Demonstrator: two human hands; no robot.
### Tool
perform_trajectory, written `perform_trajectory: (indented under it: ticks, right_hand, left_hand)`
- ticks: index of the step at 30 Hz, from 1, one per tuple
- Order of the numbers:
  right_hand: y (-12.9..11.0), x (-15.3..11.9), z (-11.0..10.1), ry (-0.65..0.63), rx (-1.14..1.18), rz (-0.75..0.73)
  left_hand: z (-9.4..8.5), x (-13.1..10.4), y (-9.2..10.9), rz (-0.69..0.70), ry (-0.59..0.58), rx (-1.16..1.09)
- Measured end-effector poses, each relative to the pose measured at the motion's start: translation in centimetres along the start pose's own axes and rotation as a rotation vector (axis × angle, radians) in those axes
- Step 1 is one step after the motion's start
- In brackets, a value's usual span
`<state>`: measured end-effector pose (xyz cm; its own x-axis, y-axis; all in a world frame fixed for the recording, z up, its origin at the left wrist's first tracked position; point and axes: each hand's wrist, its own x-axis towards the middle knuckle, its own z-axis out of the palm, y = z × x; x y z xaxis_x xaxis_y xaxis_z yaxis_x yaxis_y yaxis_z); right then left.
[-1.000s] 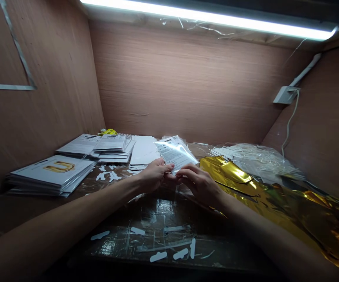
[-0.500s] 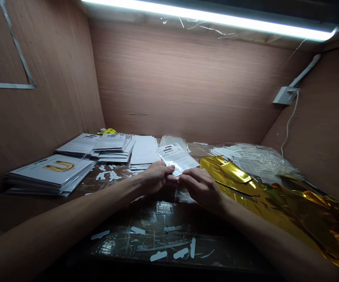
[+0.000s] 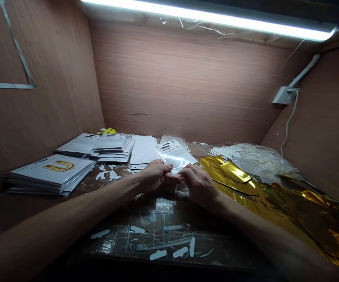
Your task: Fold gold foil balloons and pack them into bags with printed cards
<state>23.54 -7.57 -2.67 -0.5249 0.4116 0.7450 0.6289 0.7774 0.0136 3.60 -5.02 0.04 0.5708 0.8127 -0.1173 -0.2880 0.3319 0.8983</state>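
Between my two hands is a white printed card in a clear plastic sleeve [image 3: 175, 154], tilted up above the table. My left hand [image 3: 157, 175] has its thumb on the near left corner, with the fingers underneath. At the near right edge, my right hand [image 3: 199, 182] pinches the sleeve with curled fingers, whose tips are partly hidden. Left of my hands lies a stack of sleeved cards [image 3: 43, 174], its top one showing a gold letter U. Just behind the held package are plain white cards [image 3: 144, 150] and some clear sleeves [image 3: 171, 138].
Gold foil sheets [image 3: 234, 174] spread over the right side, near a heap of white straws in clear plastic [image 3: 263, 160]. More sleeved cards [image 3: 80, 144] are piled back left. Small white paper cutouts [image 3: 158, 255] lie along the front. Wooden walls [image 3: 184, 86] enclose the table.
The sleeved card has shifted slightly left and up, and its glare has spread. My right fingers have curled further at its near edge. My left hand stays nearly still.
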Motion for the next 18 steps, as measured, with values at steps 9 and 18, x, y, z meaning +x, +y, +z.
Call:
perform_trajectory:
  ticks: [9,18]
  right_hand:
    - [13.0,-0.2,-7.2,0.906,0.816,1.136]
    - [5.3,-0.9,-3.7,-0.111,0.129,0.003]
  left_hand:
    - [-2.3,1.2,1.3,0.122,0.148,-0.031]
    - [-2.6,1.3,0.9,-0.028,0.182,-0.024]
